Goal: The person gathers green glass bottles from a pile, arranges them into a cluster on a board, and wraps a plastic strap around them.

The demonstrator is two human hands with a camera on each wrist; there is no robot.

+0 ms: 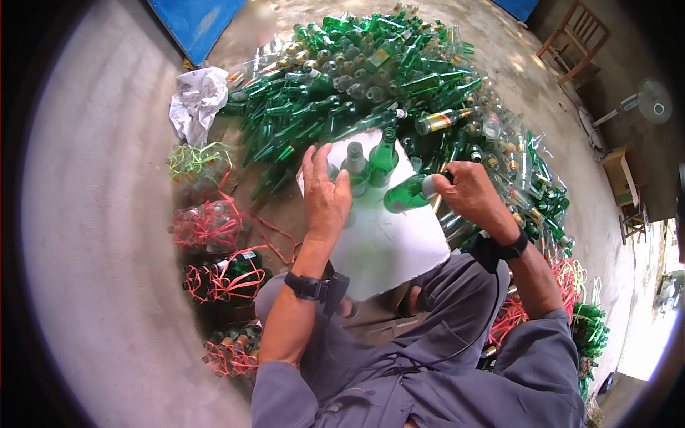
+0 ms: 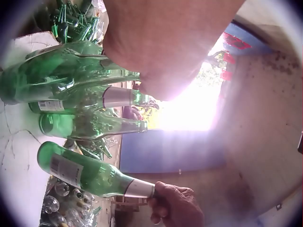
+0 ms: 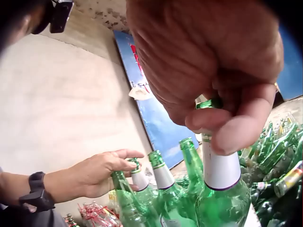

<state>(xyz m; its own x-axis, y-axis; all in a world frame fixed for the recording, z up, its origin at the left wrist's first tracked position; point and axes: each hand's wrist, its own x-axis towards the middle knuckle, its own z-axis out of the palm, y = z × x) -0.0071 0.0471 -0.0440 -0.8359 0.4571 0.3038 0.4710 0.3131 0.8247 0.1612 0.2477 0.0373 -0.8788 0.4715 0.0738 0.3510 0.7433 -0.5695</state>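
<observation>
We have green glass bottles (image 1: 382, 167) set upright, left hand (image 1: 327, 203) open, right hand (image 1: 472, 194) gripping another bottle (image 1: 407, 195) by the neck, mixed glass-bottle heap (image 1: 307, 118) outstanding.

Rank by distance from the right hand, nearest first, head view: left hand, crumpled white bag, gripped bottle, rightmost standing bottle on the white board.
From the right hand:
1. Gripped bottle, in that hand.
2. Rightmost standing bottle, just left, on the white board.
3. Left hand, farther left.
4. Crumpled white bag, far left, beyond the board.
</observation>
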